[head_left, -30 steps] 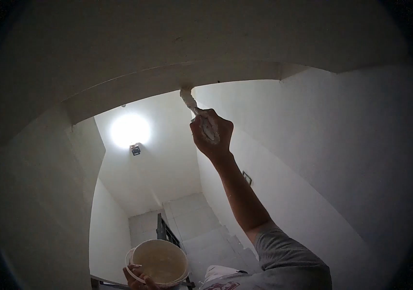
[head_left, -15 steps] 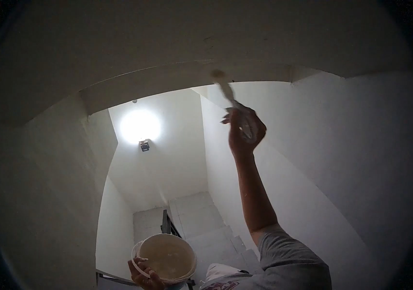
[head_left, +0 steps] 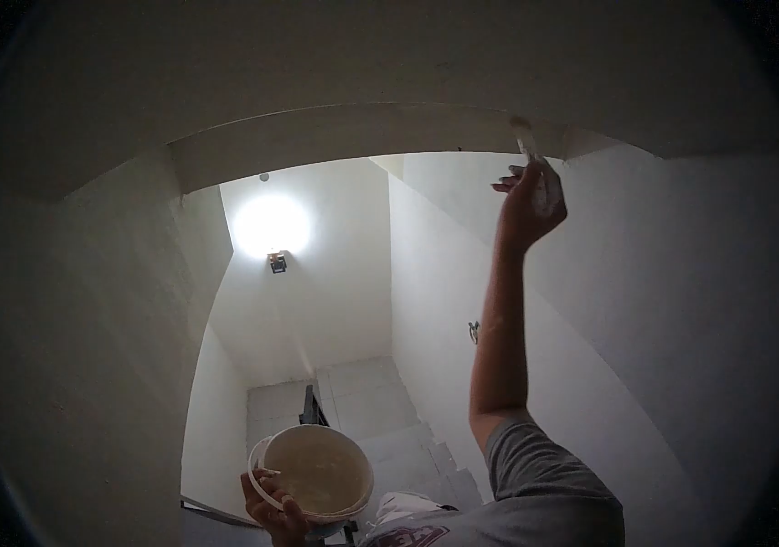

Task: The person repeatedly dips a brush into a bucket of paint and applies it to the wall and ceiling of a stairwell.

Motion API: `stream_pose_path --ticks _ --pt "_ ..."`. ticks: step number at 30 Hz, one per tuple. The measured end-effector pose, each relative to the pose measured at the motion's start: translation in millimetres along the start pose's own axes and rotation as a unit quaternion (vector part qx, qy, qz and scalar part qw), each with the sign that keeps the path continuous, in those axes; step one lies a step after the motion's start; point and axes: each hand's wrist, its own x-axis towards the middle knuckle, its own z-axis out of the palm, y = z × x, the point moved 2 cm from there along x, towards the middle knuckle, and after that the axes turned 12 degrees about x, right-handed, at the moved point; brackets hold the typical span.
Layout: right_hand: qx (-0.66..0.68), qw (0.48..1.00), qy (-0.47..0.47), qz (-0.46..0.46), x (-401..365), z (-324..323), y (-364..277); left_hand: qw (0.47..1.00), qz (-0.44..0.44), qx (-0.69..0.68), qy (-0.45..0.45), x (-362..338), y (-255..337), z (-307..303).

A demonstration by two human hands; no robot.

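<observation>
There are two bare hands, one left hand and one right hand, one paintbrush, one bucket with one handle, one lit lamp, one overhead beam and one gray sleeve; stair steps are too indistinct to count.

The right hand holds a brush up at the right end of the beam. The left hand grips a bucket, tilted so its inside shows, low and near. Far off to the left, a lit lamp glows above the stairs.
</observation>
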Motion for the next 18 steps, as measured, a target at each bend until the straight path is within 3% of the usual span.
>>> stream_pose_path --ticks 1,2,3,4,5,6,7,8,9,11,14,15,18 --pt "0.029 0.998 0.048 -0.006 -5 5 4 0.999 -0.032 -0.018 0.011 0 0 0" --pt "0.062 0.997 0.044 0.015 -12 13 25 0.999 0.027 0.013 -0.015 12 8 -3" --pt "0.115 0.987 0.054 0.097 -24 33 24 0.995 0.085 0.045 -0.04 18 14 -4" --pt "0.004 0.999 0.038 -0.003 -34 44 54 0.994 0.088 0.046 -0.042 17 7 -5" --pt "0.04 0.998 -0.013 0.044 -50 69 24 0.989 0.131 0.057 -0.032 13 -6 -5" --pt "0.098 0.993 -0.048 0.034 -61 87 11 0.982 0.173 0.069 -0.022 12 -11 -6" --pt "0.148 0.979 -0.085 0.115 -72 97 10 0.982 0.175 0.07 -0.024 14 -3 -6" --pt "0.164 0.957 -0.129 0.203 -83 109 3 0.99 0.124 0.054 -0.048 18 9 -5" --pt "0.139 0.952 -0.233 0.141 -92 115 -5 0.994 0.072 0.038 -0.071 19 17 -1" --pt "0.116 0.897 -0.368 0.217 -99 115 -16 0.996 0.068 0.021 -0.046 16 18 7" --pt "0.108 0.916 -0.317 0.219 -83 86 -7 0.996 0.078 0.013 -0.029 16 8 4" --pt "0.09 0.944 -0.275 0.157 -70 75 -9 0.995 0.09 0.019 -0.041 17 6 4" --pt "0.074 0.994 -0.045 0.061 -34 49 -2 0.991 0.123 0.011 -0.044 19 8 3"
